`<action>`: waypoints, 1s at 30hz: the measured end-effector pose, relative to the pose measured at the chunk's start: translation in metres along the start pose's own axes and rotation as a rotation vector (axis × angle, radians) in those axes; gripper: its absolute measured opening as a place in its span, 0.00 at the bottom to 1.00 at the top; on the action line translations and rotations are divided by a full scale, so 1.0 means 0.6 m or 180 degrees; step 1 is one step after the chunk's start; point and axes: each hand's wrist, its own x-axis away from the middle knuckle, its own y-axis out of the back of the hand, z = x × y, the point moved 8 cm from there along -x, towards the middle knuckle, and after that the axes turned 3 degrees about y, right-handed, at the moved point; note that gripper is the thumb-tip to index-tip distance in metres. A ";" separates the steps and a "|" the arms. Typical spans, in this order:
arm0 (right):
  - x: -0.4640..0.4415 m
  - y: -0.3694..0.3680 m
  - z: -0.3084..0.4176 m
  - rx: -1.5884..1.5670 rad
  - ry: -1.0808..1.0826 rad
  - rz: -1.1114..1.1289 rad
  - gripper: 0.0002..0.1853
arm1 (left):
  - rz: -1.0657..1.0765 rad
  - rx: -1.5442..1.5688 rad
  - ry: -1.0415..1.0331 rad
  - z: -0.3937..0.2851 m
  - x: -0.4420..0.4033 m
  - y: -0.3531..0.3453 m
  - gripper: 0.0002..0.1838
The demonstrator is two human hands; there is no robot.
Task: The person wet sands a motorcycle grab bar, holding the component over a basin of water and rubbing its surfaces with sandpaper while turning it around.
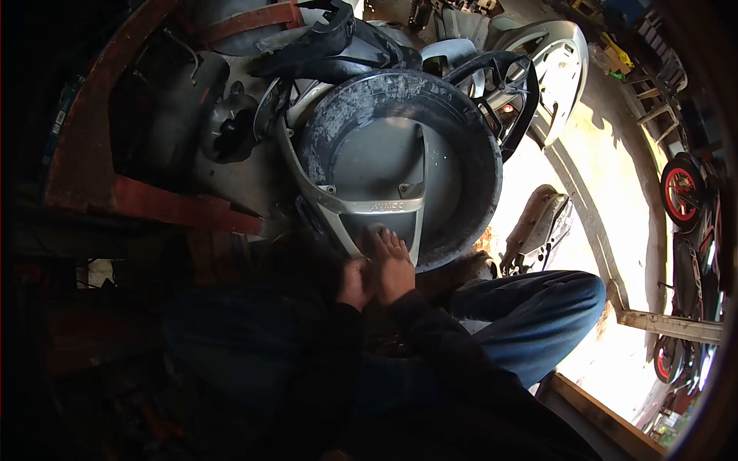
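Observation:
A silver-grey plastic frame with raised lettering (384, 206) lies across the near side of a round dark basin (486, 165). The basin holds greyish liquid. My right hand (393, 269) rests on the near end of the frame, its fingers pointing away from me over the dark inner part. Close beside it, my left hand (355, 283) is at the frame's lower left edge, with its fingers curled and partly in shadow. Whether the left hand grips the frame's edge is hard to make out.
Black plastic parts (330, 54) and a silver fairing (565, 69) lie beyond the basin. A rusty red metal frame (177, 203) stands at the left. Another panel (538, 223) lies on the right floor. A motorcycle wheel (681, 190) and wooden beam (669, 324) are farther right.

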 end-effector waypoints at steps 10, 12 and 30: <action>0.042 0.046 0.015 -0.0159 0.0124 -0.0363 0.24 | 0.0626 0.0399 0.0021 -0.035 0.026 -0.102 0.26; 0.076 0.064 0.038 -0.0304 0.0437 -0.0266 0.23 | 0.0695 0.0255 -0.0027 -0.039 0.022 -0.103 0.22; 0.046 0.142 -0.046 -0.0780 0.0093 -0.0699 0.22 | 0.0764 0.0486 -0.0230 -0.050 0.023 -0.173 0.27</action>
